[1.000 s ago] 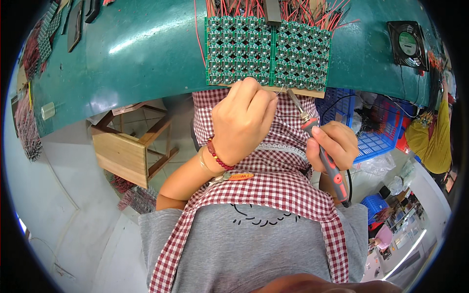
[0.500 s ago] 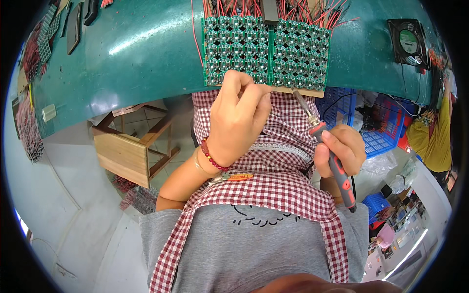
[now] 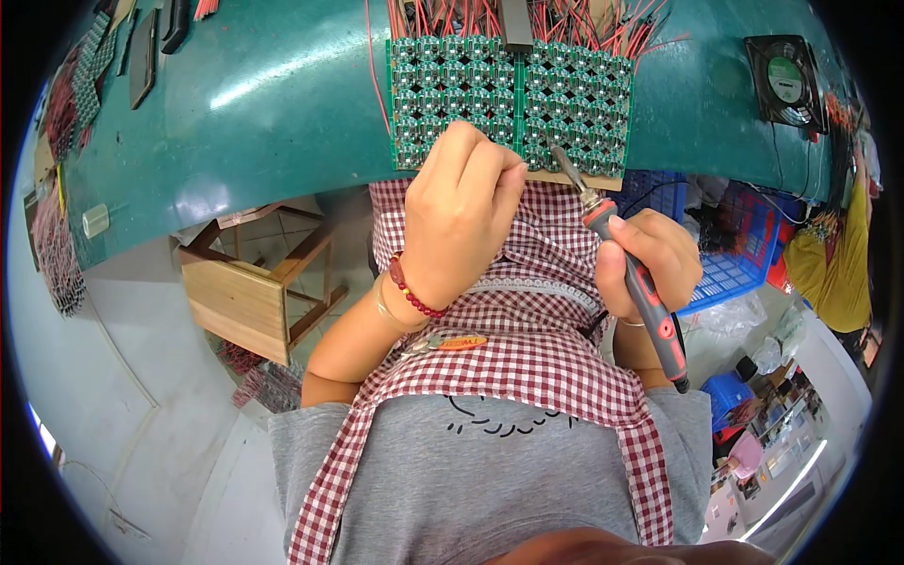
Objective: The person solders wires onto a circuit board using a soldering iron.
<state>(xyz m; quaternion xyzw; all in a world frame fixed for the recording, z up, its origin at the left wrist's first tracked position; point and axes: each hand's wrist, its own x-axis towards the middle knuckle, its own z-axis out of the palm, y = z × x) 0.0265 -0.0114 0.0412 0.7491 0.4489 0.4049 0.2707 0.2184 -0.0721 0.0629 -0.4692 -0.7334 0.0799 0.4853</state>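
Note:
My right hand (image 3: pixel 650 262) is wrapped round a soldering iron (image 3: pixel 650 306) with a grey and red handle. The iron's metal tip points up and left, over the lower part of the right-hand green circuit board panel (image 3: pixel 576 108). My left hand (image 3: pixel 466 202) is closed in a pinch at the near edge of the left-hand panel (image 3: pixel 452 89); whatever is between its fingertips is too small to make out. Both panels carry rows of small boards and rest side by side on a brown backing (image 3: pixel 598 181). Red wires (image 3: pixel 452 19) spread from their far edge.
A dark bar (image 3: pixel 515 24) lies across the panels' far middle. A black fan (image 3: pixel 784 80) is on the green table (image 3: pixel 264 122) at right, a tape roll (image 3: pixel 95 219) at its left edge. Below are a wooden stool (image 3: pixel 235 297) and a blue crate (image 3: pixel 725 282).
The soldering iron has moved up and slightly left, its tip passing from the panel's near edge onto the boards. My left hand stays pinched at nearly the same place.

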